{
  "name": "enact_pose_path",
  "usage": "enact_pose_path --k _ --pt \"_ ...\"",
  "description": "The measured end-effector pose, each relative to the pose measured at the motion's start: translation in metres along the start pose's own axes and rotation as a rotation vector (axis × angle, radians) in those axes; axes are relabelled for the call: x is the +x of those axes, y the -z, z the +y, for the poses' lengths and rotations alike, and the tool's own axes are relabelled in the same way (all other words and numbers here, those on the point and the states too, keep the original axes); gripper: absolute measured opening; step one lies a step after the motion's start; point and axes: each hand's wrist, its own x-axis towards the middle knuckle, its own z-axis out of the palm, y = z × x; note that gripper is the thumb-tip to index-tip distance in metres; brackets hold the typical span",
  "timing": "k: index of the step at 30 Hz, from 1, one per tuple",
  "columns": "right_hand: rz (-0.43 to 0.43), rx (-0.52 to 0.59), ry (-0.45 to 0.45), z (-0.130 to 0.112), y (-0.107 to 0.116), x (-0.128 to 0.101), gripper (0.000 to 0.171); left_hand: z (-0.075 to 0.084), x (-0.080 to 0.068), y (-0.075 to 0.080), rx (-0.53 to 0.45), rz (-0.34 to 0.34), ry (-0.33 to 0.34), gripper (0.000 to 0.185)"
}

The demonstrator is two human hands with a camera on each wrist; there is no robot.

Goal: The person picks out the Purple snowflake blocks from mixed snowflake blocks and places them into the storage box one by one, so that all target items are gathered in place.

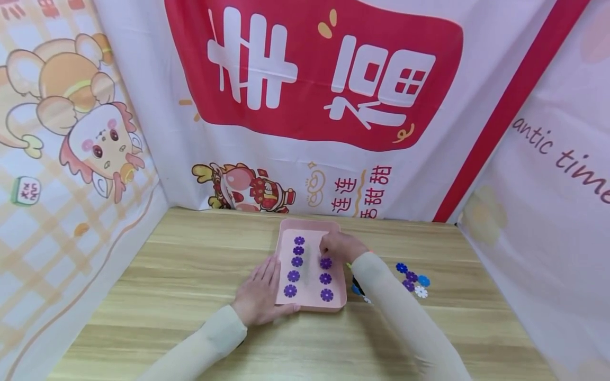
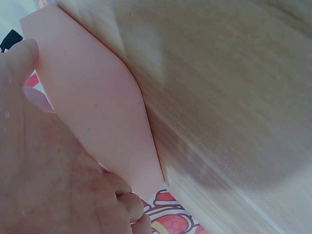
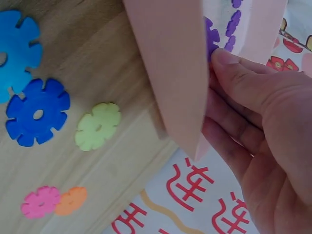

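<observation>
Pink tray (image 1: 284,244), two rows of purple discs (image 1: 293,275)

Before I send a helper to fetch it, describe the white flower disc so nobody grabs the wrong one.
Start at the pink tray in the middle of the wooden table, then look right, past the right hand, to the small cluster of loose flower discs. The white flower disc lies at that cluster's near right end, the only white piece among blue and purple ones.

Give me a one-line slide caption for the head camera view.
Left hand steadies a pink tray of purple flower discs while the right hand places another.
</observation>
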Motion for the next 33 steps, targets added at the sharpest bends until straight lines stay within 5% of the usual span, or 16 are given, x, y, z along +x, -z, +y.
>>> enact_pose_path --k 18,24,33 --pt "-0.022 0.025 -0.011 0.006 -0.008 0.003 0.012 0.001 0.000 0.000 -0.006 0.001 -0.007 0.120" --pt "0.000 -0.049 -0.003 0.012 0.010 -0.013 0.011 0.001 0.001 -0.001 -0.009 -0.001 -0.005 0.121" --pt "0.076 -0.110 0.121 0.043 0.032 -0.049 0.010 0.000 0.000 0.001 -0.038 -0.025 0.005 0.122"
